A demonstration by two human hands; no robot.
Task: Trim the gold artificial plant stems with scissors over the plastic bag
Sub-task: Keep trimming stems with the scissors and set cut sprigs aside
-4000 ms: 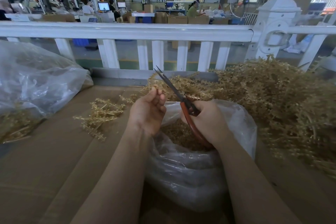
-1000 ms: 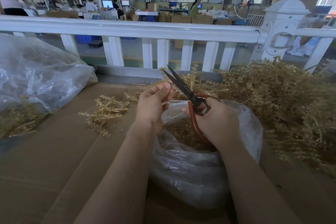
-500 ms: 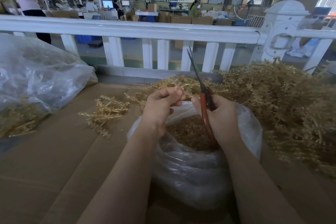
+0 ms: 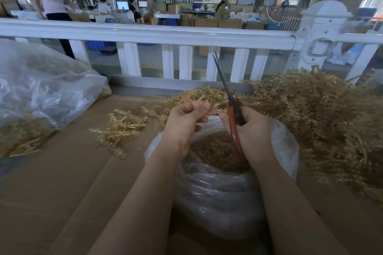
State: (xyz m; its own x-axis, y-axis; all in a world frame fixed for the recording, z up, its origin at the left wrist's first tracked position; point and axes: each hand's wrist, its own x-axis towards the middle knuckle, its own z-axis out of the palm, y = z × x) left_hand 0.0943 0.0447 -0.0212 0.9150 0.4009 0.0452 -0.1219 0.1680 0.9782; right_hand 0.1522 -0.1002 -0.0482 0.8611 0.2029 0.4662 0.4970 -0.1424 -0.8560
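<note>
My right hand [image 4: 251, 132] grips red-handled scissors [image 4: 232, 109], blades together and pointing up and away. My left hand [image 4: 184, 122] pinches a thin gold plastic stem [image 4: 215, 113] between thumb and fingers, just left of the scissors. Both hands hover over an open clear plastic bag [image 4: 277, 141] that holds gold trimmings [image 4: 213, 149]. A large heap of gold stems [image 4: 315, 114] lies to the right and behind the bag.
A small loose cluster of gold stems [image 4: 122, 126] lies on the cardboard surface [image 4: 62, 182] to the left. A big clear bag [image 4: 41, 91] with gold pieces sits far left. A white railing [image 4: 165, 33] runs behind. A person [image 4: 51, 4] walks beyond it.
The scissors swung from pointing up-left with open blades to near upright with blades together. My left hand shifted slightly right toward the scissors. The person behind the railing walked to the right.
</note>
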